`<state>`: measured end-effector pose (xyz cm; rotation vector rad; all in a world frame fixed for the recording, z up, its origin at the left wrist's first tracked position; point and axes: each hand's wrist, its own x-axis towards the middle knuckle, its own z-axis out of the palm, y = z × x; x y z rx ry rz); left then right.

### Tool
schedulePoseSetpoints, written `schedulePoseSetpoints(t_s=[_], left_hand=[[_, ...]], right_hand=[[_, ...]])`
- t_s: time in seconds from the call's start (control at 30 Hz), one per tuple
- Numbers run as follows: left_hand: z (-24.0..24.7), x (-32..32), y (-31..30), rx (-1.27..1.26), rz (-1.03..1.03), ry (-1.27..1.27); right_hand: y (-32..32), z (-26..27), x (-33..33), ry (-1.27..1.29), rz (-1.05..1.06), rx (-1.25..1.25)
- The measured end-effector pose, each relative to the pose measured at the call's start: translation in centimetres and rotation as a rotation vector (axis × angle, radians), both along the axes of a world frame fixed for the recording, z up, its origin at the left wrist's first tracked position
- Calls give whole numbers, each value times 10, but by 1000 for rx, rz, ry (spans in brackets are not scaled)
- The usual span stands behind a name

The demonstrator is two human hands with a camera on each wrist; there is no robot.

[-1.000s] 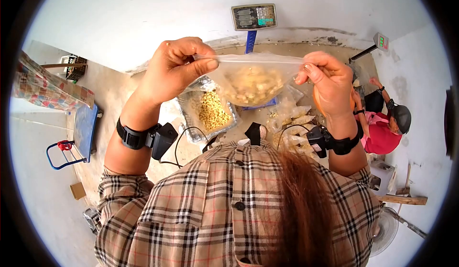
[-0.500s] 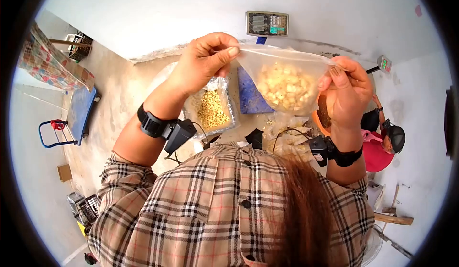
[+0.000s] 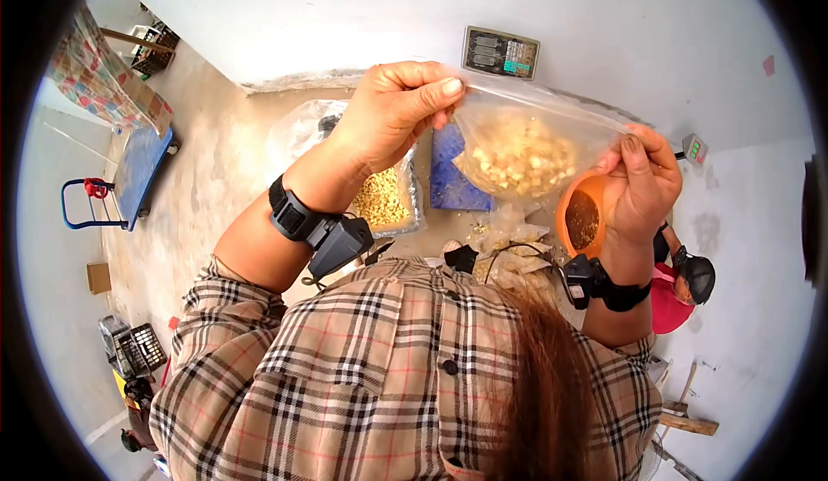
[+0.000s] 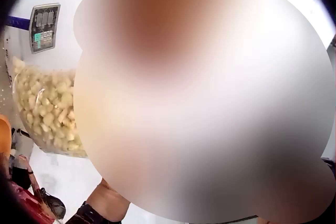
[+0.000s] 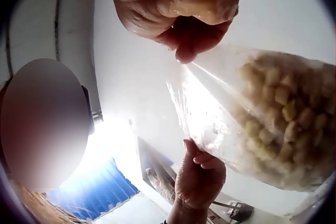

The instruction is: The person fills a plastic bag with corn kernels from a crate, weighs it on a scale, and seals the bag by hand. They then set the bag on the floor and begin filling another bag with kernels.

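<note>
A clear plastic bag (image 3: 522,140) of pale yellow chunks hangs in the air in front of me. My left hand (image 3: 398,106) pinches its top left corner between thumb and fingers. My right hand (image 3: 642,175) pinches the top right corner. In the right wrist view the bag (image 5: 268,124) stretches from my right hand (image 5: 178,8) at the top down to my left hand (image 5: 199,179). The left wrist view shows the bag (image 4: 47,111) at its left edge; most of that view is blurred out.
On the floor below lie a foil bag of yellow kernels (image 3: 384,198), a blue scale platform (image 3: 448,171), an orange bowl (image 3: 580,218) and several filled packets (image 3: 509,252). A scale display (image 3: 502,52) stands by the wall. Another person (image 3: 681,283) sits at right. A blue trolley (image 3: 121,179) stands at left.
Both hands have carried the bag rightward and slightly up, tilting its top edge down to the right. The blue platform and orange bowl now show beneath it.
</note>
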<state>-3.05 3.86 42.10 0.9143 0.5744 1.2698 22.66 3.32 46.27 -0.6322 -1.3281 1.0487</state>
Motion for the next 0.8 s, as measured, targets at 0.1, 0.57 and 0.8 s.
schedulePoseSetpoints(t_s=[0.1,0.57,0.8], left_hand=[[4,-3,-3,26,34,43],[17,-5,-13,34,76,82],[18,-5,-13,29,70,73]], right_hand=[[2,-2,-2,16,-8,-11],[4,-5,-4,27,-9,4],[3,-6,-5,32,-15,17]])
